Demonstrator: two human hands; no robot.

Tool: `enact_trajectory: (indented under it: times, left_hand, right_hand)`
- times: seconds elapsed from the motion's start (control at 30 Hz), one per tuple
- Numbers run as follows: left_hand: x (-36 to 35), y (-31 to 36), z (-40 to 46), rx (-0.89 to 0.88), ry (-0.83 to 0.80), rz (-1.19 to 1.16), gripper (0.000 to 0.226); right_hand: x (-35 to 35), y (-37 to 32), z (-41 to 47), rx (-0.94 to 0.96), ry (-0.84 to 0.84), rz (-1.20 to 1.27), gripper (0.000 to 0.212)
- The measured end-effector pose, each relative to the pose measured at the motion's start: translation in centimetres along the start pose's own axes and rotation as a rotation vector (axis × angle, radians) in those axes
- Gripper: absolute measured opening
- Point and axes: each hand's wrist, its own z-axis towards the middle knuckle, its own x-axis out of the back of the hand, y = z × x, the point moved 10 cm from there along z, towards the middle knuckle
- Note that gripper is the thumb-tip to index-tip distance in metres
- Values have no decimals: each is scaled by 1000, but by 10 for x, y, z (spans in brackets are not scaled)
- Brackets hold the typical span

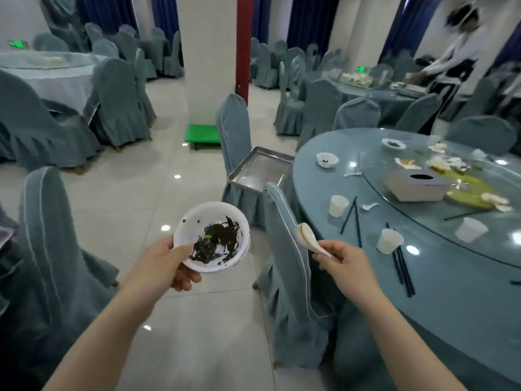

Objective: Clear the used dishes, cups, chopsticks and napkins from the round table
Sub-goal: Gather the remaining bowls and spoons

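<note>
Head view: left hand [172,262] grips a dirty white bowl [212,235] by its rim, kept level, likely so the dark residue stays in. Right hand [339,256] pinches a stack of spoons [306,238] by the handles. Both are off the tabletop [324,218], over the floor. Metal tray [260,172] on a chair looks like the drop point. Paper cups [337,206], chopsticks [403,268] and another bowl [327,160] remain.
</note>
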Motion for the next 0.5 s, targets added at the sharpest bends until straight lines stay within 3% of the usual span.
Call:
enact_trajectory:
  times: [0.27,0.5]
  left_hand:
    - [-40,59,151,-32,-215,-45,17]
    - [-90,95,286,-41,-306,10,19]
  right_hand:
    - [-8,0,94,-109,185,24,30]
    - [1,32,212,-176,286,40,24]
